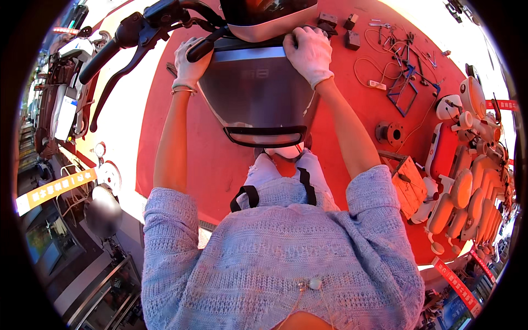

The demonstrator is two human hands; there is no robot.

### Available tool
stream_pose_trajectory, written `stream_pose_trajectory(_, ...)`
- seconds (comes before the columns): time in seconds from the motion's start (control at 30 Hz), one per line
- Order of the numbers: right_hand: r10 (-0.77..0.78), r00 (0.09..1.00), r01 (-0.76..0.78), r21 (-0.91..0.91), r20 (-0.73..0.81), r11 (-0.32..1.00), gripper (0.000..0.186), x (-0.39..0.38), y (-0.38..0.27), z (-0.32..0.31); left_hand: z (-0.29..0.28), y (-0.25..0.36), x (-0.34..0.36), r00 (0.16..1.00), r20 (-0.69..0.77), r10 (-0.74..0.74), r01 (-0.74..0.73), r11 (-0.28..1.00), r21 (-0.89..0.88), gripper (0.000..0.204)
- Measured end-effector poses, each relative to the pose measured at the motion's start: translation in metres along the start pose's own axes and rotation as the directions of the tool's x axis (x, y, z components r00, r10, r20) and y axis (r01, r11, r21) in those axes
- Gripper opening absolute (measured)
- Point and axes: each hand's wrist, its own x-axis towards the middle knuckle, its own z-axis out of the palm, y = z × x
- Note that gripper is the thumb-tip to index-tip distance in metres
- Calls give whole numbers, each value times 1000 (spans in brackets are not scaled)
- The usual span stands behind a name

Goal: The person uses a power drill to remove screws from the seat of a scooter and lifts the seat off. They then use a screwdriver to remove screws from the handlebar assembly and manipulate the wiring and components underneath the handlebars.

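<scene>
A large dark grey glossy panel (258,91), apparently a scooter body panel, hangs upright in front of my legs. Its lower end has a black-rimmed slot, and a pale strip runs along its top. My left hand (191,65), in a white glove, closes on the panel's upper left edge. A black bar (200,50) crosses in front of those fingers. Also gloved, my right hand (309,54) grips the upper right corner, thumb on the near face. Fingertips behind the panel are hidden. Just beyond it are the scooter's handlebar (127,32) and a dark-and-silver front cover (269,22).
A black brake lever (118,77) juts out at left. Tools and cables (407,52), a blue frame (404,91) and a spool-like metal part (389,132) lie on the red floor at right. Beyond them stand a wooden crate (408,187) and a row of seats (473,192).
</scene>
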Motion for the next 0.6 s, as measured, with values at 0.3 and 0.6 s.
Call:
stream_pose_trajectory(0.3, 403, 906, -273, 548, -130, 791, 15, -18, 64, -15, 9, -32, -5, 999, -30, -19, 18, 999, -47, 23)
stream_pose_trajectory(0.6, 707, 436, -846, 521, 557, 112, 21, -214, 223, 51, -38, 106, -43, 988, -69, -135, 127, 986, -103, 14)
